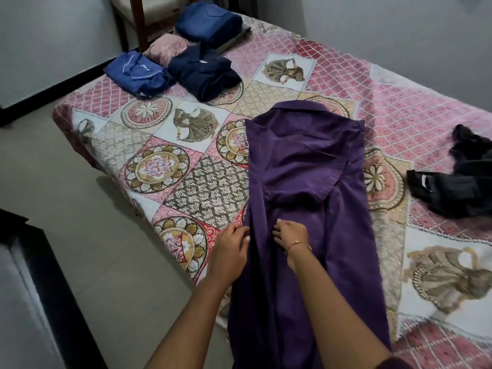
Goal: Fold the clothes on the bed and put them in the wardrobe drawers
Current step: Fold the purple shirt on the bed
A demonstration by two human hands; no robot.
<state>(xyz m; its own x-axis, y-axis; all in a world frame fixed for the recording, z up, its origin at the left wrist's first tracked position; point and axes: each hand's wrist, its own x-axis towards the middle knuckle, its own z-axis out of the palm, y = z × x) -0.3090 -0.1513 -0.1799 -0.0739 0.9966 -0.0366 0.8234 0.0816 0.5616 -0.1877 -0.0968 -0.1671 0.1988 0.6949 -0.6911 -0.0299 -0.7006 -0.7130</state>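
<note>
The purple shirt (306, 182) is laid flat on the bed (399, 123); its folded edge is pinched by the left hand (231, 249) and pressed by the right hand (291, 233), fingers relaxed, so the crease is kept.

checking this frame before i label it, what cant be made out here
- Purple shirt, head view: its lower hem runs off the bottom edge.
- Left hand and right hand: fingertips curl into the cloth, so whether they pinch it is unclear.
- Black garment: cut by the right edge, crumpled, type unclear.
- Pink folded item: mostly behind the navy folded garment.
- Wardrobe drawers: outside the view.
</note>
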